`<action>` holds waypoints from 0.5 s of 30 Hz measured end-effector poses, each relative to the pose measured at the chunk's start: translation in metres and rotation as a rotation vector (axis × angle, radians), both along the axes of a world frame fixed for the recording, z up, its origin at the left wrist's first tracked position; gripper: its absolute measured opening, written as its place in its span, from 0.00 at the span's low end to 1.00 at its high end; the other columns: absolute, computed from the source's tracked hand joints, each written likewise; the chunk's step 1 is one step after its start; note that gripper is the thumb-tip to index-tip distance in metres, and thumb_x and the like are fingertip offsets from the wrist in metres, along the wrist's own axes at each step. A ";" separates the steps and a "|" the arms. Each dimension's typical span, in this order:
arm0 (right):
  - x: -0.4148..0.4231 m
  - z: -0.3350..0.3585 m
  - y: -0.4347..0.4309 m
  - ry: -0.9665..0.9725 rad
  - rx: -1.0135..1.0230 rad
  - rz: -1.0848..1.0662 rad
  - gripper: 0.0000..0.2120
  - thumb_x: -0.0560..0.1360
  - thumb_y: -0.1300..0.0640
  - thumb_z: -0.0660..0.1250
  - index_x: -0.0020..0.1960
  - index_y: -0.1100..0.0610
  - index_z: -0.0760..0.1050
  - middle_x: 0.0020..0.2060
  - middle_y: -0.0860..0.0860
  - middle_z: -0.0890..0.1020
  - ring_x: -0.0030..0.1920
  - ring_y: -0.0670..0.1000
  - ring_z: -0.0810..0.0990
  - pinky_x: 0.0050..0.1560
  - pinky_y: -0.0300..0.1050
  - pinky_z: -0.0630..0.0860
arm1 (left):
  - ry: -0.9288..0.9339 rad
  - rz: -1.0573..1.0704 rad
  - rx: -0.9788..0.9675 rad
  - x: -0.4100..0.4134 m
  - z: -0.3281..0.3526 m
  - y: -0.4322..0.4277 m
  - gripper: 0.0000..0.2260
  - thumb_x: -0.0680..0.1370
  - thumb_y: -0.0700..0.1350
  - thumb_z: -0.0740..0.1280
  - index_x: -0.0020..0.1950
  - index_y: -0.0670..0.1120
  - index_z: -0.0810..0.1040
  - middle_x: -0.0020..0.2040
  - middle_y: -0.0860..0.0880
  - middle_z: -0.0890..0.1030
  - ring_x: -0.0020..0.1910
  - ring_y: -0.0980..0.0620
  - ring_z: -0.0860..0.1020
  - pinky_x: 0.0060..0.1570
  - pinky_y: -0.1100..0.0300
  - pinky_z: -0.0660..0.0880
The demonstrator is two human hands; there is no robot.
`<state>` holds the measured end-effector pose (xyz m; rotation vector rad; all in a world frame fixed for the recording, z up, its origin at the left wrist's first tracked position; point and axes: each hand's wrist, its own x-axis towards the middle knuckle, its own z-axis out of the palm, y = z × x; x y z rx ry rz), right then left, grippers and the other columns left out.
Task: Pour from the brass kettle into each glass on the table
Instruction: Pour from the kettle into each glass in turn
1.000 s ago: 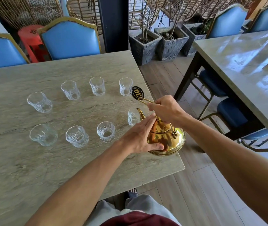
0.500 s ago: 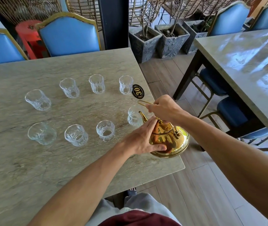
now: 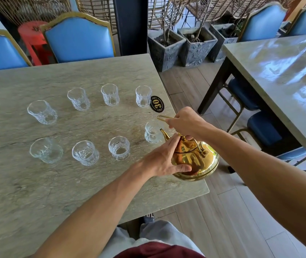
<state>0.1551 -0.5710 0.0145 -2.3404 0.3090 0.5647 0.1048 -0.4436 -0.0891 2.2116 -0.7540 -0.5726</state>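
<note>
Brass kettle (image 3: 198, 161): at the near right corner of the surface, tilted, spout toward the nearest glass; whether its base touches the surface cannot be told.
Spout (image 3: 164, 134): thin and curved, its tip at the rim of the right glass in the near row.
Handle (image 3: 164, 117): a thin brass wire loop sticking out past the right hand, above the kettle.
Right hand (image 3: 186, 122): fingers curled closed around the wire handle, held over the kettle.
Left hand (image 3: 167, 158): fingers together along the kettle's lid and shoulder, thumb pressed against its near side.
Near-row right glass (image 3: 153, 134): upright, touching or just under the spout; any liquid in it cannot be made out.
Other near-row glasses: three, upright, at (image 3: 119, 148), (image 3: 85, 153) and (image 3: 46, 150), running leftward.
Far-row glasses: four, upright, at (image 3: 143, 96), (image 3: 110, 94), (image 3: 78, 99) and (image 3: 42, 112).
Number plaque (image 3: 157, 103): a black oval marked 30 in gold, flat on the surface just right of the far-row right glass.
Surface (image 3: 36, 192): grey-green stone top with a crack line between the two rows.
Blue chairs (image 3: 79, 40): padded backs with gold frames, at the far edge.
</note>
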 end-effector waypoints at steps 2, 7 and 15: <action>0.000 0.001 0.000 0.005 -0.003 0.002 0.21 0.79 0.50 0.66 0.56 0.69 0.81 0.24 0.51 0.67 0.20 0.49 0.65 0.20 0.36 0.63 | 0.004 0.002 -0.009 -0.001 0.001 -0.001 0.52 0.73 0.67 0.73 0.84 0.50 0.44 0.81 0.45 0.63 0.75 0.45 0.71 0.71 0.45 0.74; 0.001 0.002 0.000 0.018 0.002 0.002 0.20 0.79 0.51 0.66 0.56 0.70 0.80 0.25 0.52 0.67 0.20 0.49 0.64 0.21 0.37 0.63 | 0.005 0.007 -0.048 -0.004 0.004 -0.003 0.49 0.74 0.62 0.75 0.83 0.48 0.48 0.77 0.45 0.68 0.71 0.45 0.74 0.68 0.47 0.76; 0.002 0.007 0.002 0.028 -0.006 -0.002 0.19 0.78 0.53 0.65 0.58 0.69 0.80 0.25 0.51 0.66 0.21 0.49 0.62 0.22 0.38 0.61 | 0.013 0.018 -0.038 -0.006 0.009 -0.004 0.52 0.74 0.65 0.74 0.84 0.50 0.44 0.80 0.44 0.65 0.74 0.43 0.73 0.70 0.44 0.74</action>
